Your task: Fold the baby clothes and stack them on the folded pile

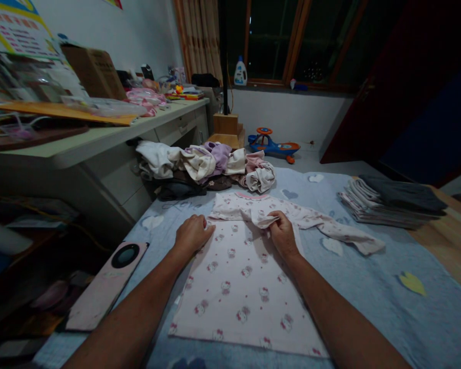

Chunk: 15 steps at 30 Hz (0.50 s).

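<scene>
A white long-sleeved child's shirt point(236, 277) with a pink and red cartoon cat print lies flat on the blue bedsheet, its pink neckline pointing away from me. One sleeve is folded across the chest; the other stretches out to the right. My right hand point(284, 237) pinches the end of the folded sleeve, lifting it slightly above the shirt. At the shirt's left side, near the underarm, my left hand point(193, 236) has its fingers curled on the fabric edge, partly hiding what they grip.
Rumpled clothes point(200, 163) are heaped beyond the shirt. A stack of folded clothes point(388, 202) sits at the right. By my left forearm lies a phone point(103, 292). A cluttered desk point(72, 154) borders the bed on the left; a ride-on toy car point(274, 146) stands on the floor behind.
</scene>
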Tool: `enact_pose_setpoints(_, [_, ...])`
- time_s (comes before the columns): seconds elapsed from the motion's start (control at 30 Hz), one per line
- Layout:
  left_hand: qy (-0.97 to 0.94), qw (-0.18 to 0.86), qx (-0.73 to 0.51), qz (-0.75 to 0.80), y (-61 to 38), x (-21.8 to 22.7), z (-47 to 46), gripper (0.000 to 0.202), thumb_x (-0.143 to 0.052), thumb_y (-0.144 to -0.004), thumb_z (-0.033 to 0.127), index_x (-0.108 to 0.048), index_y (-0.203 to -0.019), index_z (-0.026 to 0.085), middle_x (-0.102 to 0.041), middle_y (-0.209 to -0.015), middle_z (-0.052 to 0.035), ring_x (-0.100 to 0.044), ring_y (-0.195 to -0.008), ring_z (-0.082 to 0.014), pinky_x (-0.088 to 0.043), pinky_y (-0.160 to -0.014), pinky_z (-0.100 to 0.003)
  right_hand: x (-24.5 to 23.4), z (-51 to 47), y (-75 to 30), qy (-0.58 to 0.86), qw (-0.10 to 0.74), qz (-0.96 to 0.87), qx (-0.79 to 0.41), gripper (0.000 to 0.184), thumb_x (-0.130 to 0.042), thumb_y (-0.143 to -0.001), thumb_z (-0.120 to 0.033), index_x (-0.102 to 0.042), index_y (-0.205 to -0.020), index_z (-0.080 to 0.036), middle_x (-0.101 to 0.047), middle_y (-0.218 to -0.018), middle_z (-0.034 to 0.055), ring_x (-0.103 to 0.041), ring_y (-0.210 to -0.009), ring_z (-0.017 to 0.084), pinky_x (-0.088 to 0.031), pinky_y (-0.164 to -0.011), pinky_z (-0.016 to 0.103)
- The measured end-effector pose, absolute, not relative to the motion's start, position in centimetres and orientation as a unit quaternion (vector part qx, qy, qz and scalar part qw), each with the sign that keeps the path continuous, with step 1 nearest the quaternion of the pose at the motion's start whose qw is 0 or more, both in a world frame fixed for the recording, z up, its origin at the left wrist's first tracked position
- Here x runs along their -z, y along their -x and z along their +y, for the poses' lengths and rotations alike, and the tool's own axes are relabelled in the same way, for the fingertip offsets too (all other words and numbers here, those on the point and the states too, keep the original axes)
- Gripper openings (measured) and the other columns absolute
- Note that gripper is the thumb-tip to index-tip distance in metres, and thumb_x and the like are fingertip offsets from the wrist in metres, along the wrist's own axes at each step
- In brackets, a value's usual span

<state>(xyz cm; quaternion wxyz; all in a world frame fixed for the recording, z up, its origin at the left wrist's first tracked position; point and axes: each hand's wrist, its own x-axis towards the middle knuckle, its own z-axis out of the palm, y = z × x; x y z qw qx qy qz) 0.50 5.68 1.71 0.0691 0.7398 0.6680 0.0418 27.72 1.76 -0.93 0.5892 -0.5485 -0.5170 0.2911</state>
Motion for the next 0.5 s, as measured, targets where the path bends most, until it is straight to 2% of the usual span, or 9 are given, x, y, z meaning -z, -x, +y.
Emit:
enact_pose_setpoints(0.1, [-0.74, 0.092, -0.034, 0.665, -0.7, -2.1, 5.3, 0.03, -0.048, -0.087, 0.047, -0.06, -0.086, 0.02, -0.069, -0.093, -0.0085, -0.064, -0.083, -0.0226, -0.038, -0.063, -0.029, 0.9, 2.0, -28.0, 0.565, 0.598, -0.453, -0.344, 0.013, -0.051, -0.074, -0.027, -0.056, -0.086, -0.023, -0.056, -0.058, -0.0057, -0.047, -0.047, 0.013, -0.034, -0.044, 0.023])
enact_pose_setpoints(0.17, [-0.744, 0.115, -0.02, 0.658, -0.8, -2.4, 4.8, 0.029, -0.048, -0.086, 0.047, -0.06, -0.085, 0.02, -0.07, -0.092, -0.0076, -0.064, -0.082, -0.0224, -0.036, -0.061, -0.029, 1.0, 2.1, -28.1, 0.563, 0.601, -0.439, -0.358, 0.018, -0.052, -0.07, -0.026, -0.056, -0.087, -0.023, -0.056, -0.058, -0.0061, -0.045, -0.045, 0.012, -0.031, -0.042, 0.022])
enact_pose_setpoints(0.27, [-0.759, 0.144, 0.002, 0.635, -0.7, -2.9, 3.4, 0.029, -0.049, -0.086, 0.047, -0.059, -0.083, 0.02, -0.071, -0.091, -0.0075, -0.065, -0.083, -0.0227, -0.036, -0.062, -0.029, 1.2, 2.3, -28.5, 0.564, 0.589, -0.467, -0.342, 0.024, -0.054, -0.064, -0.024, -0.059, -0.088, -0.022, -0.057, -0.065, -0.0054, -0.047, -0.048, 0.012, -0.034, -0.045, 0.022])
enact_pose_setpoints(0.4, [-0.77, 0.165, 0.012, 0.616, 0.2, -3.4, 0.9, 0.025, -0.049, -0.087, 0.045, -0.057, -0.085, 0.021, -0.071, -0.092, -0.0072, -0.065, -0.084, -0.0234, -0.035, -0.064, -0.03, 1.5, 2.5, -29.1, 0.573, 0.543, -0.514, -0.336, 0.019, -0.051, -0.062, -0.023, -0.057, -0.08, -0.022, -0.056, -0.063, -0.0049, -0.048, -0.049, 0.012, -0.034, -0.046, 0.023])
enact_pose_setpoints(0.5, [-0.762, 0.191, 0.009, 0.619, 1.2, -3.6, -1.0, 0.024, -0.051, -0.086, 0.045, -0.055, -0.093, 0.022, -0.069, -0.088, -0.0052, -0.064, -0.079, -0.0227, -0.034, -0.061, -0.029, 1.2, 2.5, -29.3, 0.56, 0.569, -0.502, -0.332, 0.022, -0.049, -0.062, -0.023, -0.055, -0.083, -0.023, -0.055, -0.062, -0.0051, -0.049, -0.051, 0.013, -0.035, -0.047, 0.023])
